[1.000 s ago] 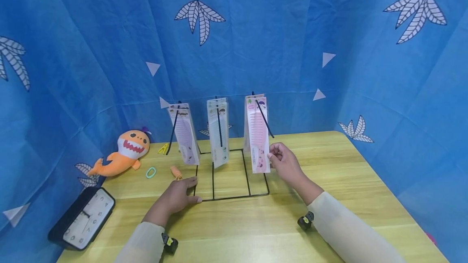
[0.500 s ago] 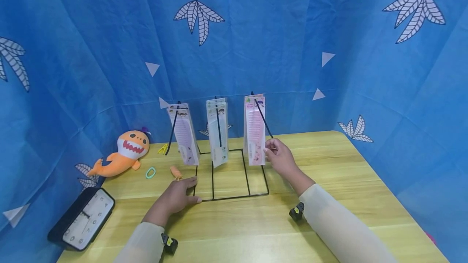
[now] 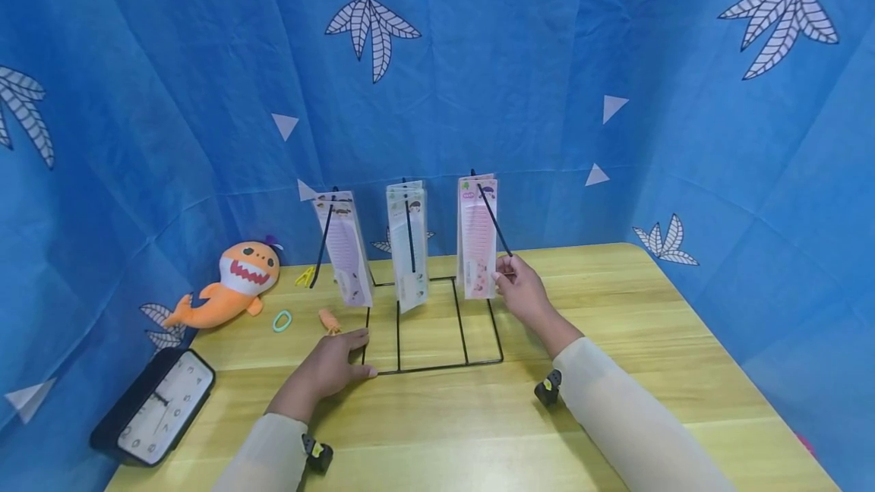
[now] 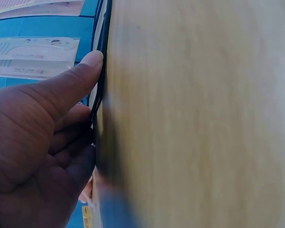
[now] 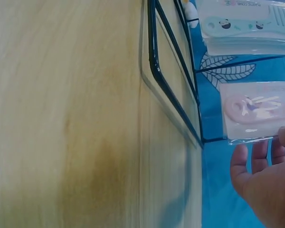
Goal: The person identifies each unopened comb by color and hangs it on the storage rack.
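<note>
A black wire display rack stands on the wooden table, with packaged plastic combs hanging from its hooks. My left hand holds the rack's front left corner; in the left wrist view its thumb lies on the wire and the fingers are bent beside it. My right hand pinches the lower right edge of a pink comb pack on the right hook, the thumb on its front. Blue-green comb packs hang on the middle hook and purple comb packs on the left hook.
To the left lie an orange shark plush, a teal ring, a yellow clip and a small orange item. A black-framed clock stands at the table's left edge. Blue patterned cloth surrounds the table.
The front pink comb pack has slid back along the right hook, close against the pack behind, my right hand moving with it. My left hand has stayed at the rack's corner.
</note>
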A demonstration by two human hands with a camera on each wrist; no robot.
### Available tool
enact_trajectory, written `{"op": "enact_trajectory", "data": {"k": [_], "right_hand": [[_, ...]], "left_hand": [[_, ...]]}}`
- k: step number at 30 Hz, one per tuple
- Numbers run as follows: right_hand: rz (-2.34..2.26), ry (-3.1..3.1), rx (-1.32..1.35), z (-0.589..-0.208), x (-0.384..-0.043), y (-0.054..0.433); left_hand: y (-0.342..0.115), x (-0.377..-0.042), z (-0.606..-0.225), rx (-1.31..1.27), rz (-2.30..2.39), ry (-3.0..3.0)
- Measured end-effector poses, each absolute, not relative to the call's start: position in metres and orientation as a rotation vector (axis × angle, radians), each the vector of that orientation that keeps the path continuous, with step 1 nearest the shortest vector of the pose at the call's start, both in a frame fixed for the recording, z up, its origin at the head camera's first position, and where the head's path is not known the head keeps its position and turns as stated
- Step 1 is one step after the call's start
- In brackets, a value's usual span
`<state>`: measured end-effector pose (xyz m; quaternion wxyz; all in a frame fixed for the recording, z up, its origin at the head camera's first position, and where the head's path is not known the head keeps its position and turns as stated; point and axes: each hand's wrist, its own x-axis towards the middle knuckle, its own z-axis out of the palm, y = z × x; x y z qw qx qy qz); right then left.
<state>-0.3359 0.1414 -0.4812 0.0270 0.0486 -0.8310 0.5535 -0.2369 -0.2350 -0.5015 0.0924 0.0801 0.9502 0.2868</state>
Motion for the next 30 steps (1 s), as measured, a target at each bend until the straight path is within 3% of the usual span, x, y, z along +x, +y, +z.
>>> {"op": "enact_trajectory", "data": {"k": [30], "right_hand": [[1.655,-2.558,0.183,-0.4872,-0.3329,0.1465]], "left_hand": [[-0.2386,-0.2372,-0.5077,0.247,0.885,2.832]]}}
